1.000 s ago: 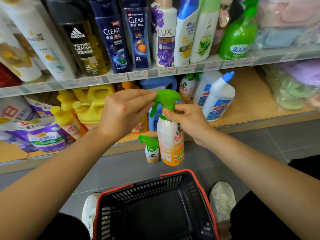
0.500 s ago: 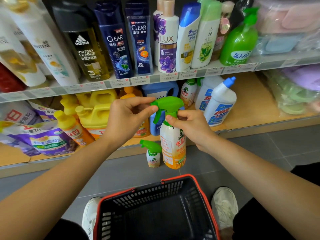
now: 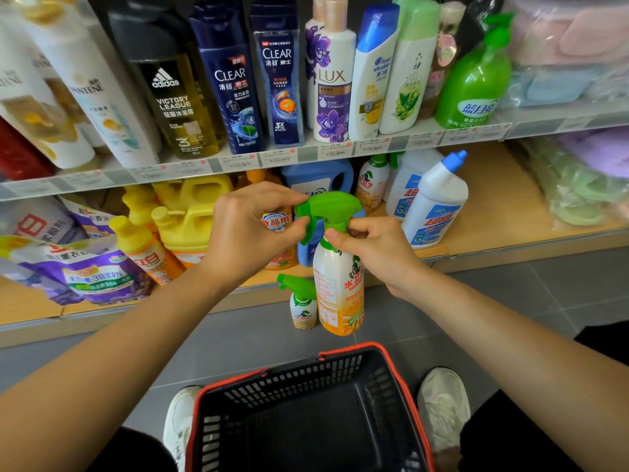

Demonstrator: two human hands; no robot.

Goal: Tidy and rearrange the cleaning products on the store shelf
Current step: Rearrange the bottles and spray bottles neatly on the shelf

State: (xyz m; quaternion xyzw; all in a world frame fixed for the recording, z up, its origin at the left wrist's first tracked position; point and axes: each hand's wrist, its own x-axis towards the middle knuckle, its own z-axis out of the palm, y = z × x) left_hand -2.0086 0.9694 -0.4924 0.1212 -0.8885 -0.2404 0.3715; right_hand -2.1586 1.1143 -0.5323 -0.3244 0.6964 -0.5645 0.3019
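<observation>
I hold a white-and-orange spray bottle with a green trigger head upright in the air in front of the lower shelf. My right hand grips its neck just under the head. My left hand pinches the green nozzle and trigger from the left. A smaller spray bottle of the same kind stands on the floor just left of the held one. On the lower shelf stand yellow jugs, a blue jug and a white bottle with a blue cap.
An empty black basket with a red rim sits on the floor between my white shoes. The upper shelf holds shampoo and body-wash bottles and a green pump bottle. Purple refill pouches lie at the left. Wrapped cloths fill the right.
The bottle and both hands have stayed nearly in place. My left fingers have closed further around the green nozzle and trigger. The view has tilted slightly.
</observation>
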